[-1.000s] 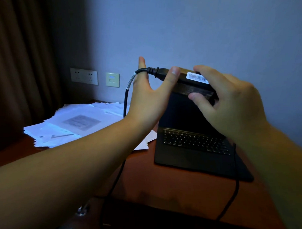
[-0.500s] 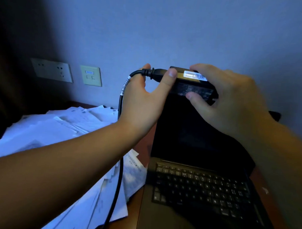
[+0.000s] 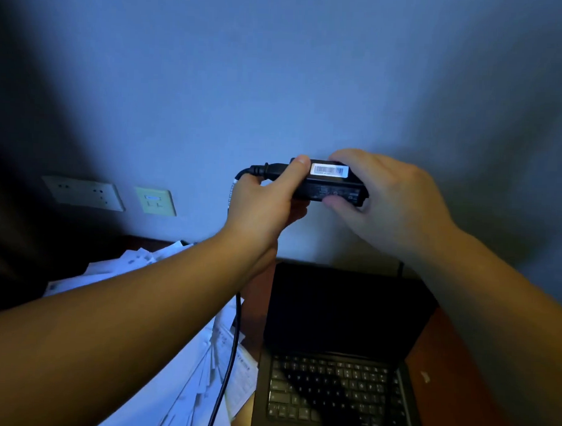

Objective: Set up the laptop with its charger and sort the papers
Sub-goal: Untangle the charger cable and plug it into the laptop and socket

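A black charger brick (image 3: 330, 186) with a white barcode label is held up in front of the wall. My right hand (image 3: 391, 200) grips its right end. My left hand (image 3: 267, 202) grips the cable plug (image 3: 268, 171) at the brick's left end, thumb along the brick's top. The black cable (image 3: 230, 364) hangs down over the papers. The open black laptop (image 3: 335, 358) stands on the desk below, its screen dark. A loose heap of white papers (image 3: 201, 369) lies to the laptop's left.
Two wall plates sit low on the wall at left: a double socket (image 3: 83, 193) and a smaller plate (image 3: 156, 201). The brown desk (image 3: 477, 395) shows to the laptop's right. The room is dim.
The view has moved closer to the wall and laptop. Both hands still hold the charger brick and plug; my left thumb now lies further along the brick.
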A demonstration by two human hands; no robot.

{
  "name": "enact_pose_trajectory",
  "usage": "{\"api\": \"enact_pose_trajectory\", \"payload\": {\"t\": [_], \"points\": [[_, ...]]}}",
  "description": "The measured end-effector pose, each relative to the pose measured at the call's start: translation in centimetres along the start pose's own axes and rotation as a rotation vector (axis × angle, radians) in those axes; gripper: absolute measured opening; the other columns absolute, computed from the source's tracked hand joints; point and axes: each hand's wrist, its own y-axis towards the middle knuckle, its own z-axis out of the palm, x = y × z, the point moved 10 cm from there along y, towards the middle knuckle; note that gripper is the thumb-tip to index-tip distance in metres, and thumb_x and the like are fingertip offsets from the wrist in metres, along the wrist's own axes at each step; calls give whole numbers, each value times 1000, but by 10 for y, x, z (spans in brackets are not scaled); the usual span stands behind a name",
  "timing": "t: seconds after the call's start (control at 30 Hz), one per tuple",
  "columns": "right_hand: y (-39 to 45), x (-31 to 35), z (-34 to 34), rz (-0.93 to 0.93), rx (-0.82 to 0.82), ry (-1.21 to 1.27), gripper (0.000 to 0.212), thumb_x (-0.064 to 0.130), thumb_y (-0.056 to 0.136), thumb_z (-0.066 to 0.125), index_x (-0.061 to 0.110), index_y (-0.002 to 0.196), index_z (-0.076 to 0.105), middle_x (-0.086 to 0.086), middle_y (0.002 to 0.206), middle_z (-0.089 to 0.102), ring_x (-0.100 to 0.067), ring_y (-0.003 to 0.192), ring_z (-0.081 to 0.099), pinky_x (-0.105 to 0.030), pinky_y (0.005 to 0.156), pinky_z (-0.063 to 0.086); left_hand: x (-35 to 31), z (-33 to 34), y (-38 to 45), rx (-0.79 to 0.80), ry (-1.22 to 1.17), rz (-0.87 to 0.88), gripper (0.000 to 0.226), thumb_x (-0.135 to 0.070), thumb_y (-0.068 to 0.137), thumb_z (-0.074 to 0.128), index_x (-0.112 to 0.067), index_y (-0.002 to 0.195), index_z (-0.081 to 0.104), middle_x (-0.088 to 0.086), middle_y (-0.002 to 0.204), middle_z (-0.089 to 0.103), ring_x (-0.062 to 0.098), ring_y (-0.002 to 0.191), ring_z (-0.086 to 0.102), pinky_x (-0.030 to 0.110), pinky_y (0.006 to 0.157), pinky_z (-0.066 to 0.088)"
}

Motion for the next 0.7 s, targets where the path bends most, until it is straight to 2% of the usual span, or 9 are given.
{"api": "enact_pose_trajectory", "payload": {"t": [0.07,0.17,0.3,0.4,0.47,0.53,0.6,0.63,0.7], "points": [[15,-4,-23,29,-13,25,44,40,87,73,21,126,63,-1,104,71,-28,90,66,-44,73,53,-25,12,2,0,-51,4,45,-36,91,77,-4,120,67,19,115,74,31,102,75,28,72,61],[27,-17,-54,132,-80,104,43,38,79,83,20,112,63,2,96,70,-27,83,66,-43,70,53,-54,27,2,6,-102,16,47,-35,89,80,-5,122,63,16,117,73,31,103,75,30,72,61],[16,-56,-53,513,-112,395,34,37,76,87,31,94,58,9,89,73,-12,82,71,-34,70,57,-73,42,4,9,-141,2,43,-34,89,80,-10,120,61,11,118,72,26,105,74,28,69,60],[-16,-83,-28,746,-90,676,23,22,91,77,25,80,57,0,62,60,-17,53,59,-31,52,48,-77,44,9,-3,-255,-75,30,-30,91,78,-11,111,65,9,112,73,21,100,73,26,65,60],[-45,-95,-12,867,-78,899,24,17,100,65,20,77,57,0,53,48,-17,44,51,-28,47,43,-77,40,13,-16,-284,-109,27,-29,91,78,-13,107,63,8,110,73,18,96,73,27,66,61],[-70,-106,-7,960,-81,990,25,18,104,57,20,80,60,3,51,42,-15,41,45,-23,42,36,-73,40,17,-8,-235,-123,32,-30,91,78,-14,112,62,6,112,72,17,97,73,26,66,61],[-82,-118,-14,973,-73,893,29,19,105,55,24,78,65,6,51,40,-12,41,35,-21,41,28,-66,45,18,20,-181,-128,37,-30,90,79,-13,118,61,6,114,72,17,98,73,26,66,61],[-85,-124,-23,951,-50,728,30,20,104,56,26,77,68,8,52,43,-12,43,36,-22,43,29,-61,49,18,31,-162,-126,40,-31,90,79,-13,120,61,6,115,71,17,98,73,26,66,61],[-86,-135,-44,860,20,301,27,27,102,59,30,78,69,9,63,59,-12,57,51,-28,52,40,-51,59,20,48,-138,-130,43,-31,89,80,-12,122,60,6,115,71,17,99,73,26,66,61]]}}
